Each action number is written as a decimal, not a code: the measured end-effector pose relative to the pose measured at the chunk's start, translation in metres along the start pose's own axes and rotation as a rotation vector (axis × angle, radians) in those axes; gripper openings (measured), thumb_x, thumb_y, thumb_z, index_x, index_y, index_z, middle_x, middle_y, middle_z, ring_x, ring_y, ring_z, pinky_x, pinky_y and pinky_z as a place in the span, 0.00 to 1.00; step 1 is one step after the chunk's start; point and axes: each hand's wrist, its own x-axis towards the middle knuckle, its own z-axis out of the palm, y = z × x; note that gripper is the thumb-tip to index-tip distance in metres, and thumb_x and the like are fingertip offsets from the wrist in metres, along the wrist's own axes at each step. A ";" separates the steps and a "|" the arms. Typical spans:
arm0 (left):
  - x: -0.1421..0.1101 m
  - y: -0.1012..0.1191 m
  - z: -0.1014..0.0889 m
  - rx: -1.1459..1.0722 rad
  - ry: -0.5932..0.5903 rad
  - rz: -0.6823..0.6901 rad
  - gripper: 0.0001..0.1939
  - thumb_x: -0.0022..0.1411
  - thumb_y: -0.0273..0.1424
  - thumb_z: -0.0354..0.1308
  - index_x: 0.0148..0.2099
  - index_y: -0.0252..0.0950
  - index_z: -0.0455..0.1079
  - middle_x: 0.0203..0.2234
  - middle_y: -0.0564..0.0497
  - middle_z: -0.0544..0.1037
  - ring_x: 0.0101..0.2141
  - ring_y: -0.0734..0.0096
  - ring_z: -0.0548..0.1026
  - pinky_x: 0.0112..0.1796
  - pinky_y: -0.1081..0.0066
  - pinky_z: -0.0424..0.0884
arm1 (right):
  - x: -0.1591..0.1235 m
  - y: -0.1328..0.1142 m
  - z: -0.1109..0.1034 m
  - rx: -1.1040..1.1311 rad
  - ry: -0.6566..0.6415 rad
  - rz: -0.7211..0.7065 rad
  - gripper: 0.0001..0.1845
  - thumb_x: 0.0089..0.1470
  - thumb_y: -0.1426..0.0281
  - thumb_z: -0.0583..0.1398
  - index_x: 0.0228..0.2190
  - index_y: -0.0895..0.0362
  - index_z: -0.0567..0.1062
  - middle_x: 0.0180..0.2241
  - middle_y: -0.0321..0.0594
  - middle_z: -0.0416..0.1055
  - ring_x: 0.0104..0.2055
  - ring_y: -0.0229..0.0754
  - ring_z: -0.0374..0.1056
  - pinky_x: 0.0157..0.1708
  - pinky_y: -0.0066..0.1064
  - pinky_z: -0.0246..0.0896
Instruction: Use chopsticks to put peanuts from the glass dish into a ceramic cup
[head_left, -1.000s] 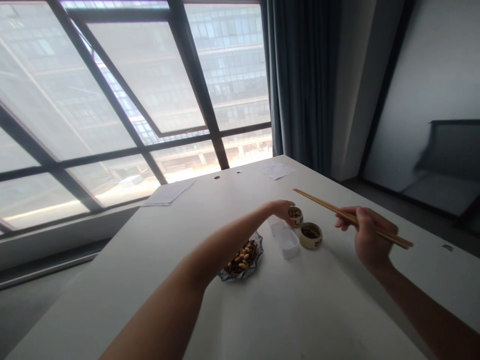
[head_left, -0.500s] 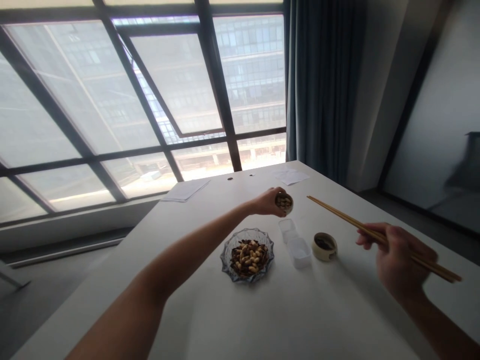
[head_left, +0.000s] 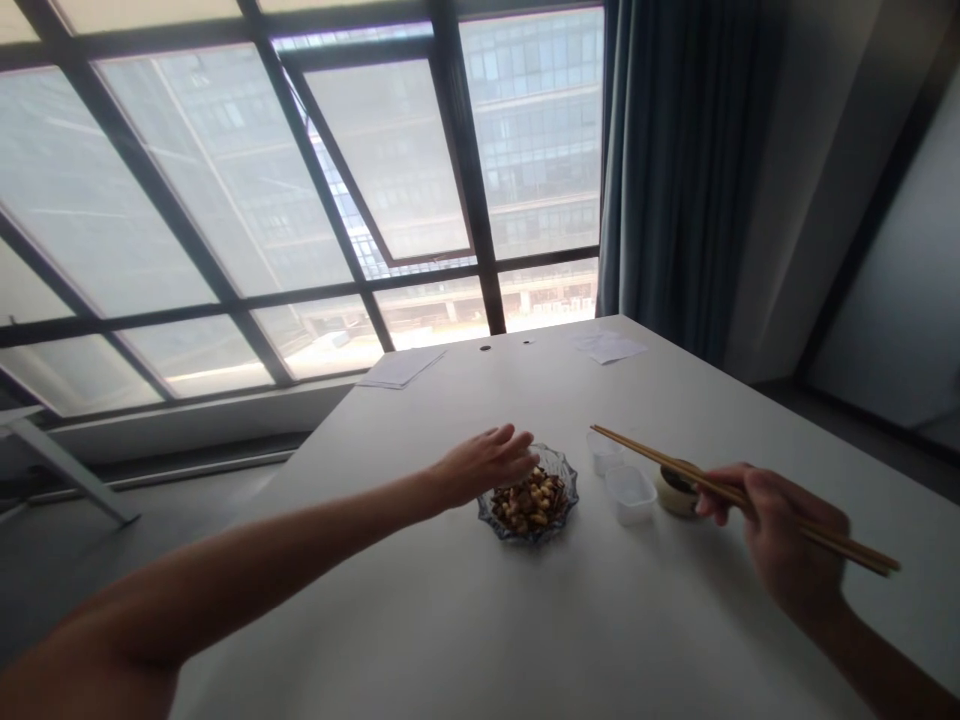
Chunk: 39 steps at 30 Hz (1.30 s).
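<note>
My left hand (head_left: 484, 465) is stretched out flat with its fingers extended, just above the near rim of a ribbed glass dish (head_left: 555, 520) heaped with peanuts and dark pieces. It holds nothing that I can see. The small cup it held earlier does not show and may be hidden under it. My right hand (head_left: 780, 530) grips a pair of wooden chopsticks (head_left: 750, 497), whose tips reach over a small ceramic cup (head_left: 677, 490) with dark contents. Two small transparent plastic containers (head_left: 604, 455) (head_left: 630, 495) stand between the dish and that cup.
All of this rests on a white table (head_left: 450, 620), with loose sheets of paper (head_left: 401, 368) (head_left: 611, 347) near its far edge. Behind the table are a large window (head_left: 420, 180) and a dark blue curtain (head_left: 675, 170).
My left hand has moved down and left from above the containers to the dish, and the small cup no longer shows in it. The view has swung, and the chopstick tips now reach over the ceramic cup.
</note>
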 end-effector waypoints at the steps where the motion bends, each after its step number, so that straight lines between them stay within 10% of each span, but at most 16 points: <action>1: 0.002 0.001 0.001 0.012 0.001 0.006 0.26 0.65 0.13 0.58 0.60 0.41 0.70 0.60 0.40 0.72 0.53 0.52 0.72 0.53 0.56 0.72 | -0.001 0.000 0.001 0.008 0.000 0.005 0.16 0.70 0.62 0.62 0.37 0.56 0.87 0.27 0.42 0.79 0.26 0.46 0.73 0.26 0.38 0.67; 18: 0.024 -0.012 -0.017 -0.591 0.330 -0.237 0.41 0.54 0.31 0.77 0.67 0.43 0.66 0.59 0.41 0.72 0.57 0.50 0.75 0.54 0.54 0.79 | 0.008 -0.011 -0.007 0.014 0.118 0.032 0.17 0.68 0.62 0.61 0.33 0.57 0.85 0.24 0.41 0.78 0.24 0.44 0.71 0.24 0.36 0.64; 31: 0.231 -0.017 0.017 -0.673 0.004 -0.270 0.19 0.75 0.37 0.62 0.63 0.34 0.71 0.57 0.40 0.75 0.52 0.54 0.78 0.51 0.51 0.79 | 0.039 0.011 -0.024 0.026 0.363 0.035 0.16 0.64 0.65 0.60 0.31 0.60 0.83 0.23 0.42 0.79 0.22 0.42 0.72 0.21 0.33 0.61; 39: 0.285 -0.007 0.045 -0.573 -0.353 -0.185 0.18 0.75 0.37 0.62 0.61 0.34 0.72 0.56 0.42 0.76 0.51 0.54 0.79 0.50 0.53 0.79 | 0.047 0.005 -0.034 0.048 0.428 -0.007 0.16 0.64 0.66 0.60 0.31 0.60 0.84 0.23 0.41 0.78 0.21 0.41 0.72 0.20 0.31 0.59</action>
